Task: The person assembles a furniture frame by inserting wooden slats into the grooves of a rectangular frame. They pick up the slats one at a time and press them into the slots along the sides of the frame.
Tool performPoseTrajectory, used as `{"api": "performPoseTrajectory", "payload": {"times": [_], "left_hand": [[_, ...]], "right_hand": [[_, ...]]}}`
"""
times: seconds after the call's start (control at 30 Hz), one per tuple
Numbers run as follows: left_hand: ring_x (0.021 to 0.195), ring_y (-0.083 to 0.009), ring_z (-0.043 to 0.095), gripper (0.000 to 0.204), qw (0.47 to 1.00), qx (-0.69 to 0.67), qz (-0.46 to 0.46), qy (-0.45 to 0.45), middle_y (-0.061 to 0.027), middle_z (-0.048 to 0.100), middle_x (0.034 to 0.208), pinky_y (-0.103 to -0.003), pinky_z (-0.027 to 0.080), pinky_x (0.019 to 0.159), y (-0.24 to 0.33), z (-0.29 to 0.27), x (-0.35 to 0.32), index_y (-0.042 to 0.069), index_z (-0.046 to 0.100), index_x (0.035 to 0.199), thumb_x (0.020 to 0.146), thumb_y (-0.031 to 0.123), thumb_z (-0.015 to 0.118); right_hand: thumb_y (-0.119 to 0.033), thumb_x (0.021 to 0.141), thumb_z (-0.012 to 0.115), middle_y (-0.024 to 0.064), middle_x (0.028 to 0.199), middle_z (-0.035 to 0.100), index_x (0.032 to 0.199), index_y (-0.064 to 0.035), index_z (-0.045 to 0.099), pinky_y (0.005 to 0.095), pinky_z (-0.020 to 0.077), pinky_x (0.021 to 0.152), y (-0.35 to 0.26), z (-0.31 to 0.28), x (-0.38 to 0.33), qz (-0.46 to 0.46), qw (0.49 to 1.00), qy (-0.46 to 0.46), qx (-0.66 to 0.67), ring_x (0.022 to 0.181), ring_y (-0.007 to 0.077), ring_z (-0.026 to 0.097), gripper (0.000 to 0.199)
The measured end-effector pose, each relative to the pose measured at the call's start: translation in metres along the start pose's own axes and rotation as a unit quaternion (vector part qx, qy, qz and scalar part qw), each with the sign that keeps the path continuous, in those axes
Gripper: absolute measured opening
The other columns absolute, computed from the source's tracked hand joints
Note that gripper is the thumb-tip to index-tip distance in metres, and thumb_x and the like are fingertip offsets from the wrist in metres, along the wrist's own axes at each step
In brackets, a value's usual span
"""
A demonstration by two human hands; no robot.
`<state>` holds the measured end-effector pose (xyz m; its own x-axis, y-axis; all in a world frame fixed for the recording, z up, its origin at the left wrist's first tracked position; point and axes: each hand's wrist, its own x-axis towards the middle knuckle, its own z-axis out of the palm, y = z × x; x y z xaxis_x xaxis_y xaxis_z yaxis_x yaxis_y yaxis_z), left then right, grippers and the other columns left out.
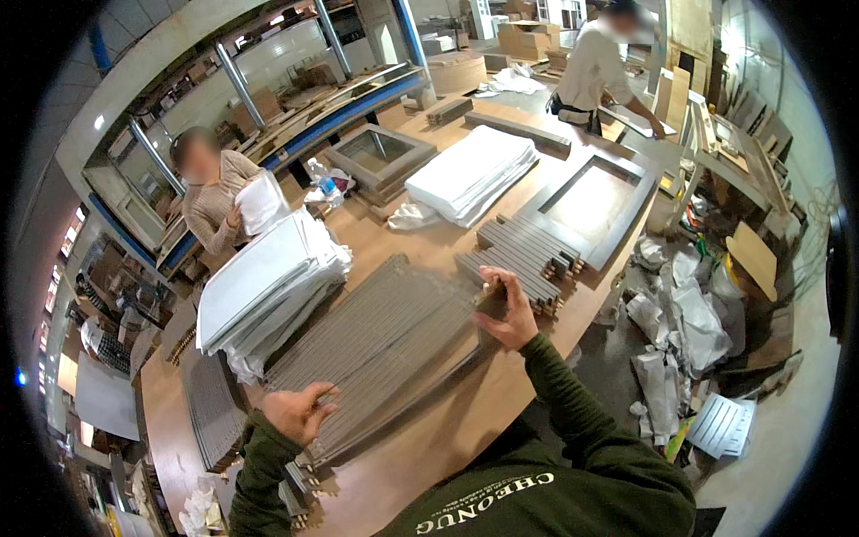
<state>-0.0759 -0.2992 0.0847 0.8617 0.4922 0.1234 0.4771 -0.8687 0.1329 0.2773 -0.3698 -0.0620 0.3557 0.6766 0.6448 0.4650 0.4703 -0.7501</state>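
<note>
Grey wooden strips (367,336) lie side by side in a wide row on the table before me. At the row's right end, my right hand (510,313) curls its fingers round the brownish end of a strip (489,300); motion blurs the strips beside it. Over the row's near left end is my left hand (300,413), thumb and fingertips apart, with nothing clearly between them. Another stack of grey strips (528,255) sits just beyond my right hand. More strips (211,412) are piled left of my left hand.
White sheets in a stack (259,277) stand at the left, and another white stack (470,170) lies farther back. Grey framed panels (591,201) and a plastic bottle (322,179) share the wooden table (420,483). Two people work across it. Crumpled wrapping (689,313) litters the right-hand floor.
</note>
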Motion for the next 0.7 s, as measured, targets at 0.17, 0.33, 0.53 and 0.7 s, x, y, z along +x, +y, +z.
{"api": "performPoseTrajectory", "payload": {"times": [0.17, 0.33, 0.53, 0.7], "left_hand": [[0.046, -0.0239, 0.056, 0.028, 1.0, 0.012, -0.015, 0.016, -0.0079, 0.057, 0.053, -0.032, 0.042, 0.042, -0.001, 0.01, -0.002, 0.015, 0.056, 0.104, 0.079, 0.028, 0.061], [0.046, -0.0232, 0.054, 0.034, 0.998, -0.002, -0.044, 0.049, -0.0087, 0.053, 0.053, -0.031, 0.04, 0.044, -0.02, 0.046, -0.012, 0.015, 0.054, 0.108, 0.075, 0.018, 0.065], [0.049, -0.0249, 0.057, 0.037, 0.997, 0.001, -0.039, 0.071, -0.0092, 0.055, 0.055, -0.033, 0.042, 0.045, -0.014, 0.059, -0.014, 0.016, 0.054, 0.11, 0.075, 0.015, 0.064], [0.055, -0.0298, 0.057, 0.046, 0.993, -0.055, -0.089, 0.058, -0.0123, 0.061, 0.072, -0.034, 0.044, 0.048, -0.028, 0.075, -0.028, 0.015, 0.053, 0.113, 0.069, 0.016, 0.068]], "right_hand": [[-0.025, 0.068, 0.072, 0.011, 0.122, 0.045, 0.107, -0.0085, 0.044, 0.0348, 0.0353, 0.092, -0.011, 0.003, 0.003, 0.021, 1.0, 0.015, 0.0, 0.11, 0.025, 0.045, 0.051], [-0.044, 0.067, 0.072, 0.0135, 0.118, 0.042, 0.093, -0.0048, 0.047, 0.0312, 0.0412, 0.074, -0.028, 0.022, 0.014, 0.107, 0.988, 0.108, -0.031, 0.087, 0.0186, 0.045, 0.054], [-0.026, 0.069, 0.07, 0.0124, 0.114, 0.042, 0.097, -0.0046, 0.047, 0.0291, 0.0423, 0.073, -0.033, 0.036, 0.017, 0.107, 0.983, 0.148, -0.023, 0.09, 0.0182, 0.045, 0.042], [-0.01, 0.068, 0.062, 0.0132, 0.113, 0.043, 0.096, -0.0047, 0.048, 0.0301, 0.0422, 0.075, -0.028, 0.039, 0.009, 0.104, 0.984, 0.137, -0.042, 0.091, 0.0204, 0.047, 0.032]]}}
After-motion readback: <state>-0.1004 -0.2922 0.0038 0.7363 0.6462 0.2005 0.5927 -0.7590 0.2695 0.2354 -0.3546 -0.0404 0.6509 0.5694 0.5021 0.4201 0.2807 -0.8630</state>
